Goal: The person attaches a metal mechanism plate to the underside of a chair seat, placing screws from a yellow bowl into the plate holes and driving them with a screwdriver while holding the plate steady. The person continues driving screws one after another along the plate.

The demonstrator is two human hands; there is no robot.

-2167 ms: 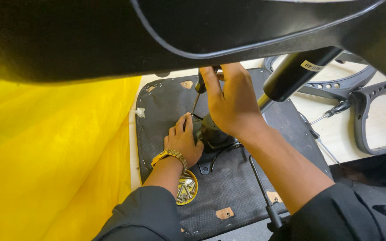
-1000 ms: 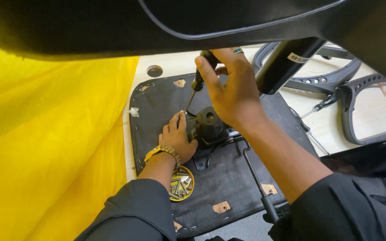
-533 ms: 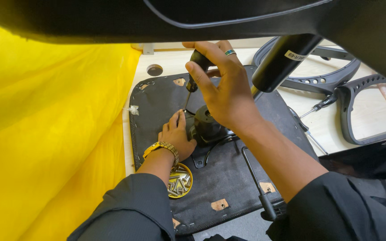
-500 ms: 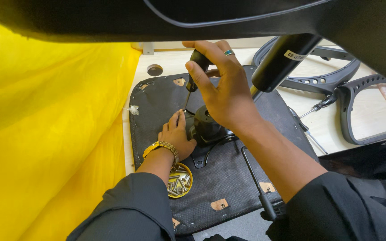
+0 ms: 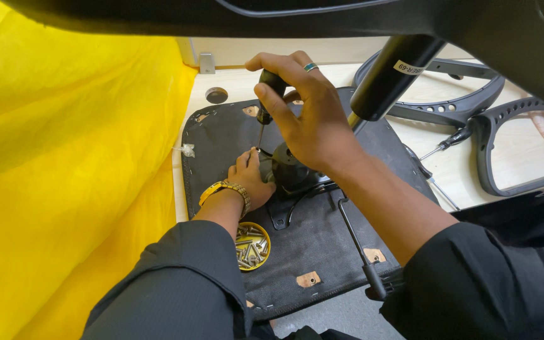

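Gripping screwdriver (image 5: 266, 101), right hand (image 5: 313, 123) fingers closed; left hand (image 5: 250, 182) steadying tip; white label (image 5: 408, 67) on black cylinder (image 5: 393, 75).

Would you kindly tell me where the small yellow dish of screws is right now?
The yellow dish of screws sits on the black seat underside, lower centre-left of the head view, just below the left hand and its sleeve.
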